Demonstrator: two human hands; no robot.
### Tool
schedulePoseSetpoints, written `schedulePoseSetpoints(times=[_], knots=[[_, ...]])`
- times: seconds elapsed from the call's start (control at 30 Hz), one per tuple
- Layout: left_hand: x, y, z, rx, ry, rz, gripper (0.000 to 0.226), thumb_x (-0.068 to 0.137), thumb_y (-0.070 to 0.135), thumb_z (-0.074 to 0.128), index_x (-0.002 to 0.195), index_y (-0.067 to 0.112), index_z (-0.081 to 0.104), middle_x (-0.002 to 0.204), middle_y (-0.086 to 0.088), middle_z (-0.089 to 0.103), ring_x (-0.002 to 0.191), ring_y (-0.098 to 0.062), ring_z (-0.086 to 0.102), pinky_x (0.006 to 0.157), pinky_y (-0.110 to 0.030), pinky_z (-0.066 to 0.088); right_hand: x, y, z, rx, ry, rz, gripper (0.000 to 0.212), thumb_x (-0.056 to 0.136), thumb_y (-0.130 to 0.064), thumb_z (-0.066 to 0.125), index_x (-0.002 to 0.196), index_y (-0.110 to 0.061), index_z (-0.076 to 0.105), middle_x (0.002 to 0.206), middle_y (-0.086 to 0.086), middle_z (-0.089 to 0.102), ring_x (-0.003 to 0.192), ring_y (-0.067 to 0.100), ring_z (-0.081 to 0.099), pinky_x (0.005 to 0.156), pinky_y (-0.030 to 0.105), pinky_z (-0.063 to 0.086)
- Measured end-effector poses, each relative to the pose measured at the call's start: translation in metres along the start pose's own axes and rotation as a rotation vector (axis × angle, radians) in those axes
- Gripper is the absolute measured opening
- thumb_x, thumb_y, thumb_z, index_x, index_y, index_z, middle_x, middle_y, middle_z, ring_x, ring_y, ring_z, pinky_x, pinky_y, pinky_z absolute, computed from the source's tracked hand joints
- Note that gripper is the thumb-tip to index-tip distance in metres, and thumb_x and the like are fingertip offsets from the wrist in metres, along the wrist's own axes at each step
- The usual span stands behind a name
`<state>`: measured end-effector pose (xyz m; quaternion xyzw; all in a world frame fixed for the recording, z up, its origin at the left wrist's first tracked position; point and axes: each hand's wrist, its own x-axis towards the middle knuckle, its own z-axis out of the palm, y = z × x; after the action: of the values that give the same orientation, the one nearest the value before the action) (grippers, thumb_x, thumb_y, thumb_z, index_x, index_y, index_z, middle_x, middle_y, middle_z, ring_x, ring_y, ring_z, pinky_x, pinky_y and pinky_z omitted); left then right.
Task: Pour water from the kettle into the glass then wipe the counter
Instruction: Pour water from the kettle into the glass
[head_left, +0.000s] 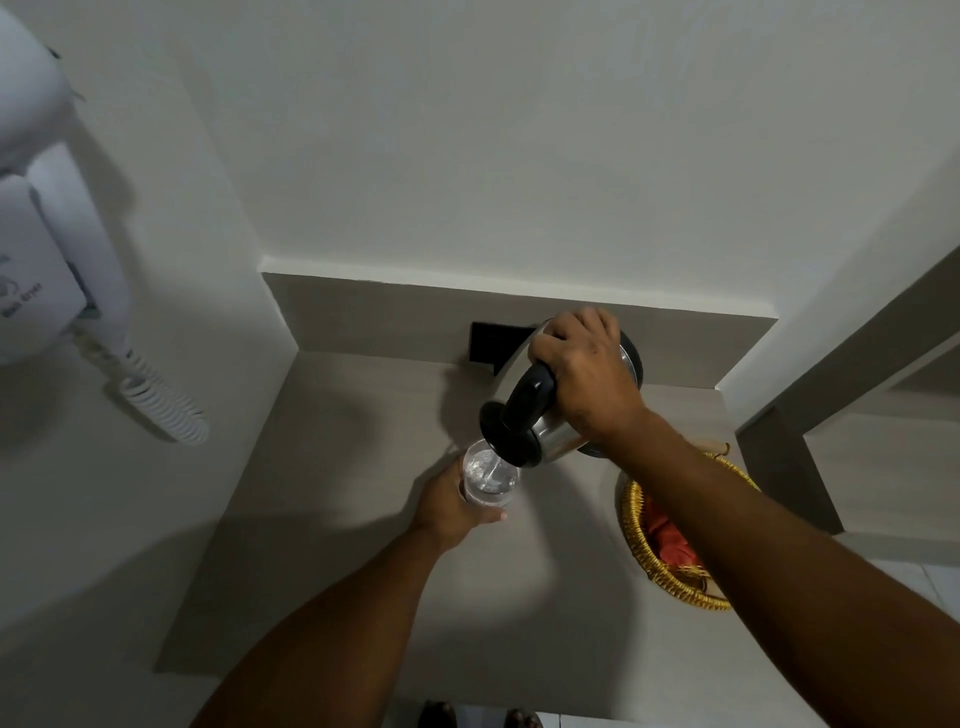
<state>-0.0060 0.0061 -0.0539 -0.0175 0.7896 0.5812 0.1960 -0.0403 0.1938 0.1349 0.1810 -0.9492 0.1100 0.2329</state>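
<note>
**Kettle tipped, water running into the glass**

Two bare forearms reach out from under the camera over the counter (332, 519). The left hand (452, 509) has its fingers curled around the lower wall of the glass (490, 478), holding it upright near the middle of the counter. The right hand (584, 369) is wrapped tight round the black handle of the steel kettle (550, 415), which hangs just above and to the right of the glass. Its long axis slants down to the left, lid end lowest, right over the rim, and a thin stream falls inside. The glass looks partly filled. I'd say levelling the kettle back to the right comes next. A woven basket (636, 525) sits beneath the right arm; no cloth is in sight.
</note>
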Motion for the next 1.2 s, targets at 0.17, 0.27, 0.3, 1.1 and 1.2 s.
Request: schedulePoseSetpoints(times=[0.17,0.27,0.3,1.1,1.2], knots=[[0.001,0.001,0.002,-0.029,0.009,-0.01,0.08,0.053,-0.007,0.094,0.121,0.018,0.063,0.104,0.007,0.071,0.092,-0.003,0.067,0.068,-0.005,0.051,-0.007,0.026,0.006,0.13,0.092,0.181,0.012,0.075,-0.008,0.073,0.082,-0.014,0.064,0.085,0.001,0.055,0.089,0.023,0.043,0.081,0.038,0.03],[0.002,0.0,0.004,-0.053,0.017,-0.022,0.079,0.053,-0.009,0.094,0.119,0.021,0.061,0.104,0.007,0.071,0.094,-0.006,0.067,0.067,-0.007,0.052,-0.017,0.051,0.01,0.238,0.155,0.42,0.014,0.075,0.0,0.069,0.079,-0.013,0.065,0.083,0.002,0.057,0.086,0.021,0.046,0.075,0.04,0.042],[0.003,0.0,0.004,-0.051,0.023,-0.014,0.08,0.053,-0.008,0.094,0.119,0.021,0.061,0.104,0.009,0.071,0.094,-0.005,0.066,0.067,-0.007,0.052,-0.022,0.061,0.011,0.298,0.17,0.535,0.016,0.076,0.002,0.067,0.078,-0.014,0.064,0.083,0.005,0.059,0.085,0.023,0.05,0.073,0.04,0.046],[0.01,-0.015,0.007,0.044,0.103,0.083,0.081,0.043,0.0,0.1,0.112,0.028,0.067,0.1,0.008,0.077,0.091,0.002,0.071,0.08,-0.011,0.054,-0.072,0.173,0.064,0.746,0.498,1.465,0.035,0.087,0.003,0.053,0.083,-0.031,0.064,0.083,-0.005,0.065,0.082,0.017,0.061,0.079,0.033,0.054],[0.011,-0.016,0.006,0.056,0.101,0.082,0.083,0.042,0.004,0.101,0.114,0.027,0.067,0.1,0.008,0.078,0.093,-0.002,0.072,0.084,-0.016,0.056,-0.078,0.179,0.066,0.744,0.471,1.487,0.037,0.087,0.004,0.052,0.085,-0.031,0.063,0.086,-0.004,0.066,0.087,0.022,0.063,0.079,0.037,0.055]])
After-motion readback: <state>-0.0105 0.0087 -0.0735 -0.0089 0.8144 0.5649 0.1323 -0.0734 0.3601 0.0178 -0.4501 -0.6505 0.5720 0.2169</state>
